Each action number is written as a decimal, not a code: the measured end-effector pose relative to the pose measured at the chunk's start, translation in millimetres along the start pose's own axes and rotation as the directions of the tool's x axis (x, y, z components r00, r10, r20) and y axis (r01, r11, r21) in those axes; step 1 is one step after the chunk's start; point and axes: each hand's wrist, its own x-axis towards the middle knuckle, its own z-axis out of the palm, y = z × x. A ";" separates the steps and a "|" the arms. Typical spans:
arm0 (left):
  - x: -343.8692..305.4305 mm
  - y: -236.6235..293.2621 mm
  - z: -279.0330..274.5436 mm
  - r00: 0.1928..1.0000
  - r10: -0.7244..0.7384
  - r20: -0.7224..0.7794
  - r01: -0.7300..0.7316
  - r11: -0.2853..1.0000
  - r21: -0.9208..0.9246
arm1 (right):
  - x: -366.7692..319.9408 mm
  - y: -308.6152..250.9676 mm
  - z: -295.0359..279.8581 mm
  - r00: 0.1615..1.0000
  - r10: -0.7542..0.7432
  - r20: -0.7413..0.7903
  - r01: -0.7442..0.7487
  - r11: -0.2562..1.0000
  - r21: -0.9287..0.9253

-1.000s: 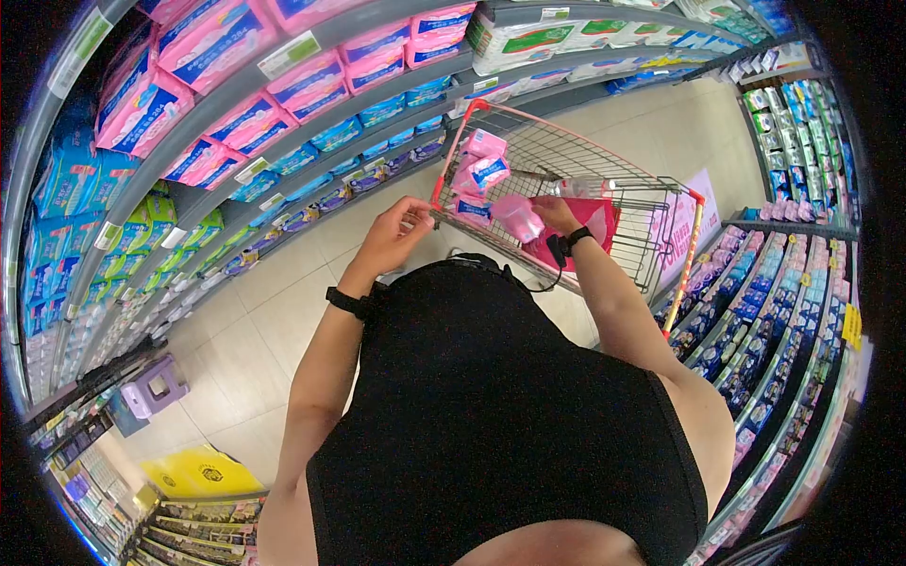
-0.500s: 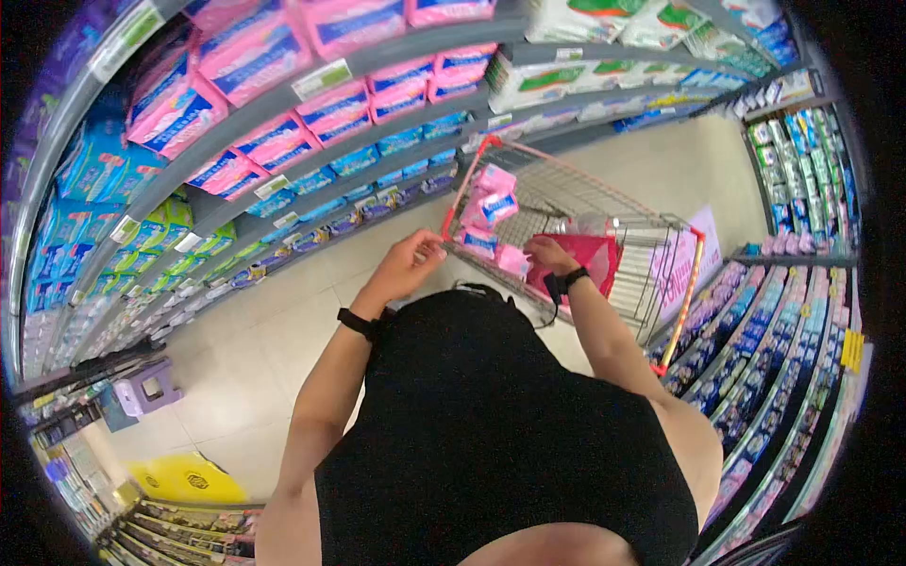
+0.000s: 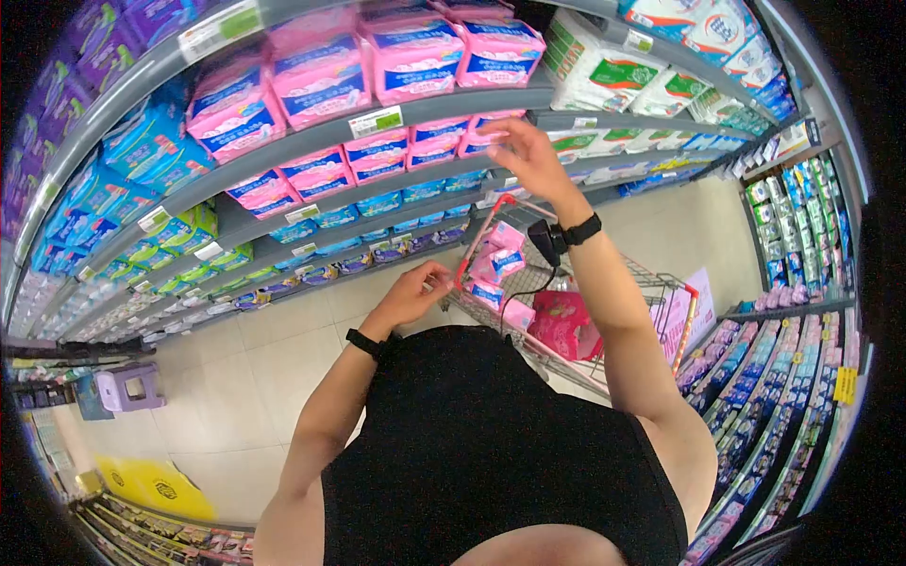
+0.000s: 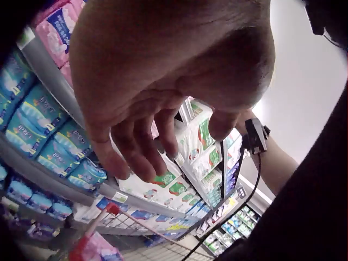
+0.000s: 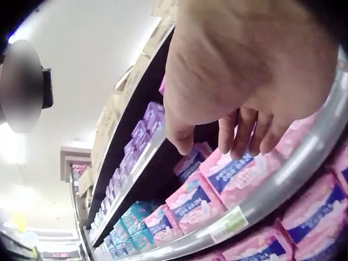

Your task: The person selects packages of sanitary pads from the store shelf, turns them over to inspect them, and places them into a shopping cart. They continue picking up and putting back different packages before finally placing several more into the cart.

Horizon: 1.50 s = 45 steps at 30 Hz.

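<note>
The right hand (image 3: 530,162) is raised in front of the shelf of pink packs (image 3: 412,58), fingers apart and holding nothing. In the right wrist view that hand (image 5: 244,81) hangs over pink packs (image 5: 194,202) with its fingers bent loosely downward; whether it touches one I cannot tell. The left hand (image 3: 412,292) is beside the cart's red corner, fingers loosely bent and empty; the left wrist view shows this hand (image 4: 163,92) with nothing in it. Several pink packs (image 3: 497,264) lie in the cart (image 3: 630,274) near a red bag (image 3: 566,325).
Blue packs (image 3: 156,141) and green-and-white packs (image 3: 596,74) fill shelves on either side of the pink ones. A purple stool (image 3: 130,388) stands on the tiled floor at the left. More stocked racks (image 3: 769,377) line the right, near a yellow floor sign (image 3: 159,487) at lower left.
The right hand has left the cart, where it let go of a pink pack, and risen to the pink shelf. The left hand has stayed near the cart corner. The shelves appear larger and lower.
</note>
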 end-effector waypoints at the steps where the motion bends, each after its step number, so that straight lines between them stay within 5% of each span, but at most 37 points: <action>1: -3.0 -1.4 -5.0 1.000 0.003 -0.021 -0.003 1.000 0.004 | 19.7 -9.1 0.6 0.999 -0.027 0.046 0.031 0.995 -0.092; 5: -18.6 -13.7 -24.8 0.991 0.018 -0.131 -0.025 0.999 -0.049 | 86.7 -50.4 25.9 0.956 -0.244 0.164 0.293 0.845 -0.448; 9: -41.2 -35.1 -48.7 0.967 0.050 -0.252 -0.078 0.991 -0.104 | 153.3 -54.1 52.2 0.886 -0.464 0.009 0.395 0.742 -0.541; 12: -61.4 -55.7 -67.2 0.934 0.006 -0.358 -0.062 0.987 -0.146 | 215.9 -38.5 48.2 0.929 -0.369 0.025 0.343 0.836 -0.429; 14: -78.6 -58.5 -83.0 0.896 -0.022 -0.443 -0.072 0.978 -0.194 | 238.3 -41.1 49.9 0.994 -0.056 0.097 0.081 0.957 -0.278; 16: -93.9 -67.5 -92.8 0.864 -0.056 -0.500 -0.074 0.969 -0.236 | 253.4 -41.6 59.4 0.991 0.028 0.132 -0.026 0.999 -0.018; 20: -115.7 -76.6 -114.4 0.816 -0.135 -0.562 -0.049 0.952 -0.301 | 283.9 -24.3 66.5 0.987 -0.159 0.021 0.159 0.955 -0.252; 22: -119.9 -93.7 -119.9 0.801 -0.113 -0.587 -0.095 0.945 -0.312 | 303.2 3.1 54.1 0.972 -0.223 0.076 0.232 0.852 -0.469; 23: -120.7 -102.5 -120.0 0.802 -0.115 -0.586 -0.098 0.942 -0.320 | 302.0 2.1 46.8 0.898 -0.365 0.246 0.358 0.281 -0.891; 26: -123.5 -116.9 -130.5 0.807 -0.119 -0.579 -0.089 0.944 -0.318 | 310.4 8.9 46.7 0.803 -0.480 0.354 0.379 -0.047 -0.924; 30: -123.2 -112.8 -138.6 0.850 -0.104 -0.516 -0.080 0.944 -0.321 | 301.2 -8.8 55.9 0.866 -0.461 0.193 0.362 0.313 -0.878; 31: -120.7 -114.3 -140.4 0.858 -0.088 -0.506 -0.096 0.940 -0.328 | 301.0 -9.2 51.6 0.840 -0.480 0.253 0.346 0.114 -0.931; 34: -112.2 -123.3 -143.7 0.870 -0.041 -0.491 -0.137 0.938 -0.320 | 297.2 -16.5 55.0 0.881 -0.425 0.207 0.310 0.189 -0.932; 35: -109.4 -127.3 -144.2 0.871 -0.025 -0.491 -0.150 0.938 -0.313 | 293.5 -21.1 56.0 0.850 -0.450 0.275 0.363 0.120 -0.924; 38: -107.4 -117.2 -150.3 0.878 -0.022 -0.479 -0.123 0.955 -0.269 | 290.9 -28.1 61.4 0.974 -0.117 0.193 0.204 0.091 -0.975; 40: -109.0 -105.1 -153.9 0.884 -0.035 -0.467 -0.140 0.932 -0.335 | 279.0 -42.6 78.4 0.990 -0.051 0.133 0.119 0.803 -0.583; 41: -111.2 -102.1 -154.6 0.886 -0.044 -0.461 -0.146 0.918 -0.368 | 268.1 -49.5 88.0 0.992 0.000 0.128 0.027 0.977 -0.212; 42: -112.3 -106.1 -154.1 0.878 -0.058 -0.476 -0.127 0.929 -0.347 | 260.2 -51.7 93.8 0.988 0.051 0.144 -0.079 0.978 0.195; 43: -111.5 -109.7 -153.2 0.870 -0.070 -0.488 -0.108 0.939 -0.328 | 256.2 -47.6 84.6 0.975 0.172 0.142 -0.191 0.972 0.134; 45: -104.7 -110.8 -155.0 0.862 -0.055 -0.503 -0.115 0.947 -0.300 | 245.2 -48.0 86.9 0.988 0.096 0.123 -0.113 0.983 0.145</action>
